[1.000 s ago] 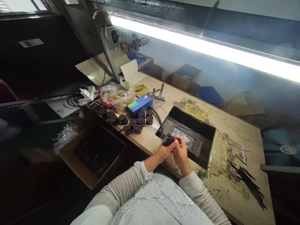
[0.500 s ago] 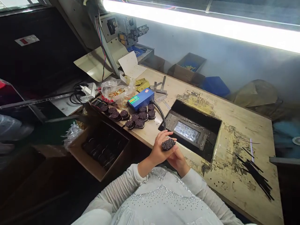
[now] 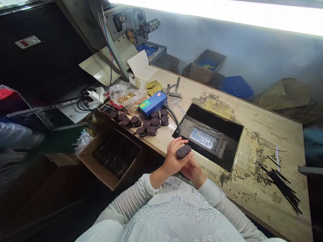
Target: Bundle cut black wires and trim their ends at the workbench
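Observation:
Between my two hands is a bundle of thin black rods or tubes point(image 3: 183, 151), its speckled round end facing up toward me. My left hand point(image 3: 172, 160) wraps around its near left side, with the fingers over the far side. My right hand point(image 3: 193, 170) is closed on the bundle from below and the right, partly hidden behind my left hand. Several similar tied black bundles point(image 3: 151, 130) stand on the wooden table point(image 3: 272, 121), left of my hands. A blue box point(image 3: 153, 103) with a flexible black hose point(image 3: 176, 119) sits beside them.
A recessed opening in the table holds a dark frame with a bright panel point(image 3: 205, 137). Loose black rods point(image 3: 285, 190) lie at the right. A cardboard box point(image 3: 87, 164) of black bundles stands lower left. A plastic bag point(image 3: 127, 95) and metal squares point(image 3: 174, 89) lie behind.
The view has shifted slightly, so the table appears a little moved. Both hands still hold the bundle, whose end is tilted a bit differently.

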